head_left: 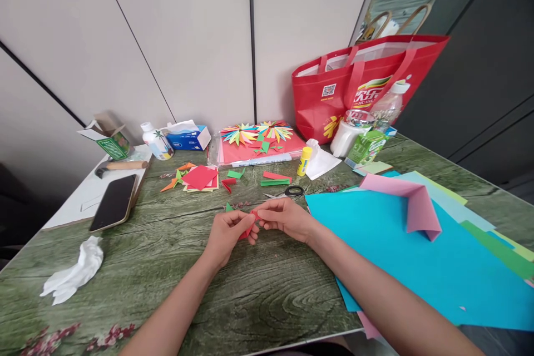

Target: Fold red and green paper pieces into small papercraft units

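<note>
Between my two hands is a small piece of folded red paper (246, 233), mostly covered by fingers. My left hand (228, 233) pinches its lower left part. With thumb and fingertips, my right hand (287, 217) grips the upper right end. Just beyond my fingers lie scissors (292, 192) with black handles. Red and green paper strips (276, 179) rest behind them, with a curled red piece (228, 184) and a green piece (236, 174) to the left. A stack of red and yellow paper squares (201, 178) sits farther left.
Blue sheets (375, 250) and a folded pink sheet (417, 200) cover the right side. A yellow glue stick (304, 161), paper stars (240, 134) and a red bag (325, 105) stand behind. Phone (113, 201), hammer (123, 166) and crumpled tissue (75, 272) lie left.
</note>
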Motion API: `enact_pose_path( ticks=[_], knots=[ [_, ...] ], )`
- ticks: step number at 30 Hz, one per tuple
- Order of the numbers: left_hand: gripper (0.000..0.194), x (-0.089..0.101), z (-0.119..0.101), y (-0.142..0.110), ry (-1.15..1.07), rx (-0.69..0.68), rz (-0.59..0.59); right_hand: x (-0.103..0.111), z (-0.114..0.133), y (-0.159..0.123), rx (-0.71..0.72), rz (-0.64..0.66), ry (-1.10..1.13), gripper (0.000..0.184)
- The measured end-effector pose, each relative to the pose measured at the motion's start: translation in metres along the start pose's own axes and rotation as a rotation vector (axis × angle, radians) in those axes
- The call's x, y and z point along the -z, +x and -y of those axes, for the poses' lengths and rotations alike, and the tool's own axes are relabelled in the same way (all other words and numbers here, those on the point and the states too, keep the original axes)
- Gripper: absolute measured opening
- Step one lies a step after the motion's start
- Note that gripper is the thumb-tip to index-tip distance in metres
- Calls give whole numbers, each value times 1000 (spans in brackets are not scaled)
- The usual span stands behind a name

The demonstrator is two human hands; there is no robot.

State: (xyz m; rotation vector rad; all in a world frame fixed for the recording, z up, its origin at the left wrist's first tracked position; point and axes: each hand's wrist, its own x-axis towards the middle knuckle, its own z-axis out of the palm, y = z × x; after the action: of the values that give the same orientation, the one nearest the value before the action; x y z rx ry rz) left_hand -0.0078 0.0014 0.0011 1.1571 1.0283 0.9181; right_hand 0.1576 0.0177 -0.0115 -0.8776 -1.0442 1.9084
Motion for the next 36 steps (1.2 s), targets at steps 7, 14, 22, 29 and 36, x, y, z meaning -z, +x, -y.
enact_pose_path(
  ticks=[7,14,22,29,36],
  knots=[
    [23,-1,-1,-1,-12,3,11,-6,-2,1,108,-146,-185,28],
    [28,-1,1,2,-8,0,22,-10,-2,-1,150,-189,-238,26],
    [24,0,3,1,0,-6,48,-7,-2,0,23,-76,-42,33],
    [26,-1,1,-1,-25,11,65,-2,-6,2,-41,-23,67,27],
    [27,-4,-1,-2,-16,22,68,-6,-8,2,52,-79,-68,28]
  ],
)
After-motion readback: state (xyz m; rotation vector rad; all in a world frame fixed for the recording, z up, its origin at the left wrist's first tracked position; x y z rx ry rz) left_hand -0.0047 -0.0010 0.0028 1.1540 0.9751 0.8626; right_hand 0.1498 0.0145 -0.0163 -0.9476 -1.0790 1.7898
